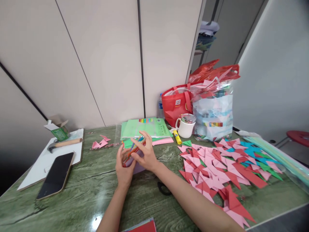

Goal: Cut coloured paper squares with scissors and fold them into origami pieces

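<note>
Near the middle of the table my left hand (124, 170) is curved around the near left side of a bundle of thin coloured sticks (134, 149), which look like pens or pencils in orange, red and blue. A lavender piece (138, 168) shows beneath them, partly hidden, so I cannot tell whether it is a holder or paper. My right hand (146, 154) grips the bundle from the right, thumb on the near side and fingers stretched over the top. Just behind lie green paper packs (147, 127) with a pink sheet (163, 141) under them.
Folded pink, red, green and blue paper pieces (210, 164) spread over the right side. Black scissors handles (164, 188) lie by my right forearm. A white mug (185, 127), glue stick (177, 137) and bags (212, 112) stand behind. Leftward are a phone (56, 174) and hammer (65, 143).
</note>
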A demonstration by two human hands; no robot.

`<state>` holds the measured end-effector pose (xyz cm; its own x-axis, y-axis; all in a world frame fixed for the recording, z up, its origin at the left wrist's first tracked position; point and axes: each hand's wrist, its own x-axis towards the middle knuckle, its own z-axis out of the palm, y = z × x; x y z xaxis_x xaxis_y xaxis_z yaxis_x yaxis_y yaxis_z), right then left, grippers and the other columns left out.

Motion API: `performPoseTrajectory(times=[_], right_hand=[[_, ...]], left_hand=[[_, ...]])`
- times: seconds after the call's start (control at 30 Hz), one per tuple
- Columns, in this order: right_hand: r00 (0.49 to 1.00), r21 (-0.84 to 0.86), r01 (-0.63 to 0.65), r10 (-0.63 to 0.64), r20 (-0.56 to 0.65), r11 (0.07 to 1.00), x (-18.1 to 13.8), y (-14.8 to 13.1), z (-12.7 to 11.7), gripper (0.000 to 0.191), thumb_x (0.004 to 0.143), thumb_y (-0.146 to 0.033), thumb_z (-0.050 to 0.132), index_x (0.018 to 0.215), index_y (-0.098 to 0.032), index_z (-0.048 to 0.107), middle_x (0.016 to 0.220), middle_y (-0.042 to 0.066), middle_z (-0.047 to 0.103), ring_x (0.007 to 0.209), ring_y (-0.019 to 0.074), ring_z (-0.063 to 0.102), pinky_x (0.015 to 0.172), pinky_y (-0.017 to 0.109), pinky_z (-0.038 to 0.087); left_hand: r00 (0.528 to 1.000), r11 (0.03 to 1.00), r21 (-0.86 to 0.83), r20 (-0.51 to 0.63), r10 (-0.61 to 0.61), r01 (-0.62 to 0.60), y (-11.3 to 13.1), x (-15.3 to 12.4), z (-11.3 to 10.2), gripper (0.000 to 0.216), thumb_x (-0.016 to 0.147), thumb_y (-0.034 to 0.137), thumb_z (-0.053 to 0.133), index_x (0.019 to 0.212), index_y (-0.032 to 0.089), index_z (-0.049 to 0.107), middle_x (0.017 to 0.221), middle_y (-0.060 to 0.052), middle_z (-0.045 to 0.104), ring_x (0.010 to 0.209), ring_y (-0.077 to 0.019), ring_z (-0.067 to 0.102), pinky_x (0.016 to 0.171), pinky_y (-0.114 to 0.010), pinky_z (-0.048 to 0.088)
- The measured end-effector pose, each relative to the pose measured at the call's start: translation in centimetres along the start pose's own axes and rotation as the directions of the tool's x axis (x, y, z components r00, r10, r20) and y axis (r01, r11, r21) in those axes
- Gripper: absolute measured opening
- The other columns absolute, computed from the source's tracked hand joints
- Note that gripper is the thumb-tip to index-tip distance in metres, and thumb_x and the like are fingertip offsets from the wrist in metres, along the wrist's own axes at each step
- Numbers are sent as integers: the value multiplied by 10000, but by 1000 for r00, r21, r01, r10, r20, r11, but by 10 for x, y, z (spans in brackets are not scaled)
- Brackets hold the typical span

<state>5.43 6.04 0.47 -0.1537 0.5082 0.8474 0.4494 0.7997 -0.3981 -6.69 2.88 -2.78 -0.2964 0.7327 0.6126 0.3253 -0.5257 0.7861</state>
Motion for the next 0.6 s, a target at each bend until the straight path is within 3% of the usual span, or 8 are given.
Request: performPoseTrajectory(times=[0.07,0.17,0.3,0.4,0.53,0.6], right_hand=[[999,-43,0,3,49,999,-1,1,0,532,828,-406,539,1323,-231,452,1430,118,245,1321,314,227,1039,524,268],[987,-102,55,-39,155,993,-3,2,0,551,825,-465,527,1329,-257,442,1439,108,250,1335,343,181,1041,573,217],[997,-152,6,6,77,988,-5,0,-1,501,864,-468,453,1306,-231,462,1401,119,314,1335,323,187,1056,572,174],[985,-168,119,-96,142,979,-5,-2,-4,399,856,-469,472,1200,-287,557,1380,79,356,1323,322,211,1062,594,104],[998,-202,15,-3,61,979,-3,-2,-7,400,839,-468,509,1191,-287,564,1382,87,338,1316,330,207,1048,596,129],[994,-217,36,-13,105,975,-2,-1,-8,384,822,-479,538,1159,-302,585,1385,89,334,1311,335,216,1041,604,128]], left_hand=[[999,999,-22,0,43,-43,0,0,0,727,727,274,692,1359,249,333,1091,-79,599,991,-201,619,857,-333,505],[995,995,-3,11,98,-98,-3,0,-1,696,742,267,680,1352,260,345,1125,-79,581,989,-195,617,866,-344,502],[995,993,69,6,96,-96,-7,0,-3,643,725,264,693,1305,234,416,1102,-76,602,993,-201,616,908,-359,477],[997,997,20,17,71,-71,-6,0,-3,644,729,274,682,1309,230,405,1098,-78,614,979,-198,625,870,-334,499],[1000,1000,3,10,26,-26,-2,0,-1,670,717,293,695,1313,227,396,1059,-73,624,963,-196,628,861,-330,499],[1000,999,32,-14,6,-5,-2,0,0,659,714,311,696,1303,227,411,1067,-78,616,958,-200,625,840,-330,506]])
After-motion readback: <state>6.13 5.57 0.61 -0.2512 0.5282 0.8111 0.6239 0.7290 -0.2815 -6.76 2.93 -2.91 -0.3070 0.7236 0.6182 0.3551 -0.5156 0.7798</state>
